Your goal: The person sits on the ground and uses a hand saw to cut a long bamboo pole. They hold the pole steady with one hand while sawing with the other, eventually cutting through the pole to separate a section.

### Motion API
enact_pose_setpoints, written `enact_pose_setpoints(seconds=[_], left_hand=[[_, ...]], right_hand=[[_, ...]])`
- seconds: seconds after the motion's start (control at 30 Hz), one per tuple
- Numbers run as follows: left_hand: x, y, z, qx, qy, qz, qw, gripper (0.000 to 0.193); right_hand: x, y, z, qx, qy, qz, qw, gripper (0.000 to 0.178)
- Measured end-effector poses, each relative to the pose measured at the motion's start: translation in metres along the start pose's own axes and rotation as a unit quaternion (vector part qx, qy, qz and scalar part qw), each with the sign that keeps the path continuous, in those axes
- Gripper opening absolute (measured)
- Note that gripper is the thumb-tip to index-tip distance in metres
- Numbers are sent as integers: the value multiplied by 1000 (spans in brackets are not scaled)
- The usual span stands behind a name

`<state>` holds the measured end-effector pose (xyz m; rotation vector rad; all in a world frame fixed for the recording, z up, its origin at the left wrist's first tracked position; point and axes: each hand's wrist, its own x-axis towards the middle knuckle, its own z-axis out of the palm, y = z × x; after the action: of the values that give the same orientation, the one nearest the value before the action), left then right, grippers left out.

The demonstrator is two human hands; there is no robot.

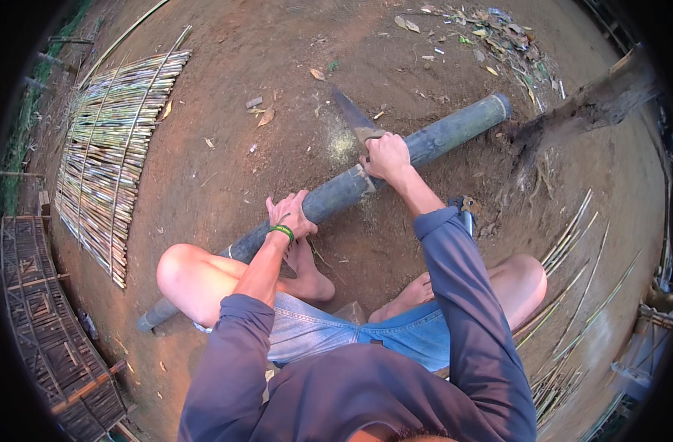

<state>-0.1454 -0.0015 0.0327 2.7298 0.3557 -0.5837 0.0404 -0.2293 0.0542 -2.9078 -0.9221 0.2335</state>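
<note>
A thick grey-green bamboo pole [454,132] lies slantwise across the ground in front of me, from lower left to upper right. My left hand [291,214], with a green band at its wrist, grips the pole left of its middle. In my right hand [388,157] is the handle of a hand saw, held over the pole. The saw's dark blade [353,112] points away to the upper left. Beside my right hand, a pale, scraped ring [364,179] marks the pole. Pale sawdust [342,144] is scattered on the soil beyond it.
At the left lies a mat of thin canes [119,155], with a slatted bamboo frame [53,317] nearer me. A tree stump [587,110] stands at the right past the pole's end. Long thin strips [572,236] lie on the right. A metal tool [465,212] rests near my right forearm.
</note>
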Motion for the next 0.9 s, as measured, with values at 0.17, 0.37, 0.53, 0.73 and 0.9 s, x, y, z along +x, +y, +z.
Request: enact_pose_setpoints(seconds=[0.17,0.37,0.53,0.73,0.9], left_hand=[[-8,13,-11,-9,-4,33,999,98],[5,19,-5,2,9,19,1000,97],[0,9,0,-18,85,5,996,95],[-24,-20,38,-105,306,-172,930,96],[-28,-43,57,-80,267,-200,939,99]], right_hand=[[-24,10,-17,11,50,3,999,35],[-9,18,-8,13,45,17,999,34],[7,25,6,12,44,13,999,35],[27,30,22,18,43,14,999,38],[31,26,30,49,88,-5,995,40]])
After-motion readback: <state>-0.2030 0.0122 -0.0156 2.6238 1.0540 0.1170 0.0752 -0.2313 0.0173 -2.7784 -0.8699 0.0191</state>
